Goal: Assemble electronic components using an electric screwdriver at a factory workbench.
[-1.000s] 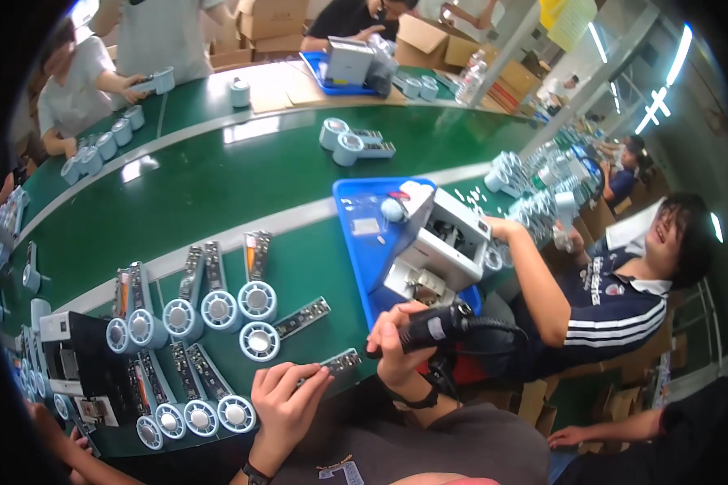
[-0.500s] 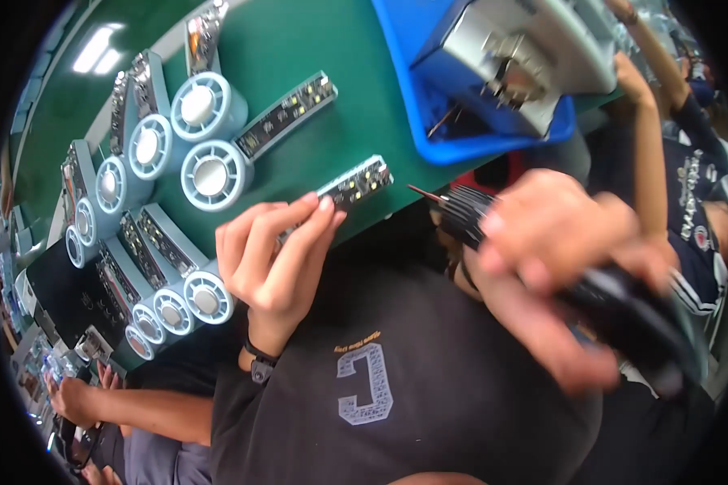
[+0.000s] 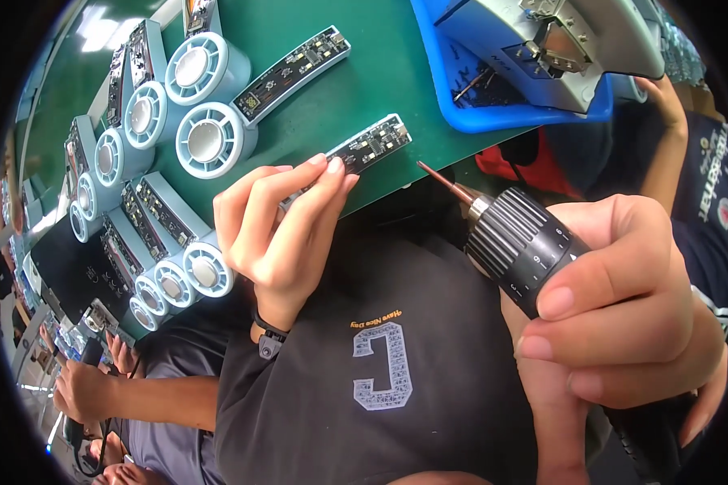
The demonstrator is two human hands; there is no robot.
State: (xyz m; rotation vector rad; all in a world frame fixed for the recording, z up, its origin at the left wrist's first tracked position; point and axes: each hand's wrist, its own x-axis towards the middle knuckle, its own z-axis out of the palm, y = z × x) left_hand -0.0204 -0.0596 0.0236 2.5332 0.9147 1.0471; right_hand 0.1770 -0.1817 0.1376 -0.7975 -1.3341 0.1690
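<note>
My left hand (image 3: pixel 279 222) pinches a light-blue handle with a bare circuit board (image 3: pixel 372 145) in its open side. The handle's other end is hidden behind my fingers. My right hand (image 3: pixel 631 315) is wrapped round a black electric screwdriver (image 3: pixel 522 242) with a ribbed collar. Its thin bit points up and left, and the tip stands a little apart from the near side of the board's end. Whether a screw sits on the tip, I cannot tell. Just beyond lies a similar handle with a round spoked head (image 3: pixel 210 141), its board facing up.
More light-blue units (image 3: pixel 146 117) with round heads stand in rows at the left of the green table (image 3: pixel 364 77). At the back right, a blue tray (image 3: pixel 469 121) holds a grey box-shaped machine (image 3: pixel 501 61) and small dark pieces. Co-workers' arms (image 3: pixel 162 402) show at both sides.
My right hand was blurred with motion and is now steady, with the screwdriver tilted more plainly up and left. My left hand keeps its pinch on the handle. The whole view has shifted slightly.
</note>
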